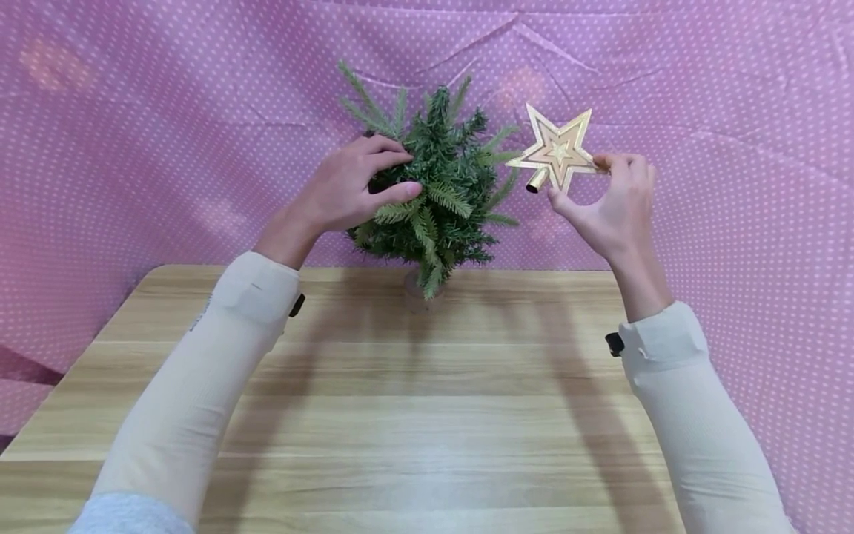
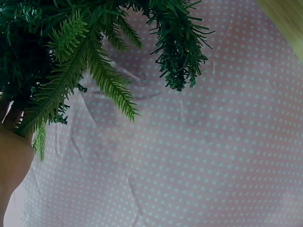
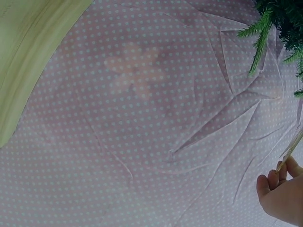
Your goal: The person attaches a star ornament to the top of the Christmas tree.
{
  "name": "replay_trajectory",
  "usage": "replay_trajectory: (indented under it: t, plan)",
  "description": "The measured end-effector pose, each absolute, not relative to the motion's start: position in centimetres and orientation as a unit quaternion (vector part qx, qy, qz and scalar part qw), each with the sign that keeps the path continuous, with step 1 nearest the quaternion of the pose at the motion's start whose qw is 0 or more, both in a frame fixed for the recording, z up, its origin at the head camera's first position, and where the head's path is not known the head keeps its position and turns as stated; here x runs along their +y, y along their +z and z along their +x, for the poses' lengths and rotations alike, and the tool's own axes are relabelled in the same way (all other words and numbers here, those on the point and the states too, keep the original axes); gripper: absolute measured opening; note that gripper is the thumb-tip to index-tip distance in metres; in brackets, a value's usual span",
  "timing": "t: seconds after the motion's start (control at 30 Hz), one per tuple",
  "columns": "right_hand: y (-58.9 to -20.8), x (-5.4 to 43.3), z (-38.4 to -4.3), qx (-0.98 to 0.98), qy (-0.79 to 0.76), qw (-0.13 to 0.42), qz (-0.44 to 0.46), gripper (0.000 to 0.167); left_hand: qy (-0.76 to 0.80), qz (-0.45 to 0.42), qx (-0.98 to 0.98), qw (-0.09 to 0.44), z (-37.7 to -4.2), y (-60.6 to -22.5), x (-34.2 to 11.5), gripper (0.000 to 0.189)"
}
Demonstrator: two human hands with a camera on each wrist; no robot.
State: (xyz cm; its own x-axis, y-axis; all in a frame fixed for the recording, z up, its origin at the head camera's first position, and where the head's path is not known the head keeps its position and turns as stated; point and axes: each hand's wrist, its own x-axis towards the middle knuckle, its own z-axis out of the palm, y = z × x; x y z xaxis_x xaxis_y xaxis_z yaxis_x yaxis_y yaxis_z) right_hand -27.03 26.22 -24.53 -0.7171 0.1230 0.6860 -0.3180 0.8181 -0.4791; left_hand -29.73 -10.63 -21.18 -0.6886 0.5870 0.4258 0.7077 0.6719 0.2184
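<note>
A small artificial Christmas tree stands near the table's far edge, its green branches spread wide. My left hand grips its foliage from the left side, with thumb and fingers set around the branches. In the left wrist view, twigs partly cover the fingers of that hand. To the right of the tree, my right hand pinches a gold star topper by its right and lower points. The star's short tube socket points down and left. In the right wrist view the star appears edge-on.
The tree's pale base rests on a wood-grain table. A pink dotted cloth hangs behind and around the table, with creases in it. Light sleeves cover both forearms, and a small dark device sits at the right wrist.
</note>
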Motion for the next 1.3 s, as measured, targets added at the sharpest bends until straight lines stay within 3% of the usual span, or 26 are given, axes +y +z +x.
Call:
replay_trajectory:
  t: [0.93, 1.3]
  plan:
    - [-22.8, 24.3, -27.5, -0.867, 0.287, 0.405, 0.054, 0.075, -0.186, -0.360, -0.900, 0.163, -29.8, -21.3, -10.6, 0.072]
    - [-21.7, 23.2, -27.6, -0.876, 0.284, 0.388, 0.044, 0.079, -0.188, -0.360, -0.899, 0.164, -29.8, -21.3, -10.5, 0.073]
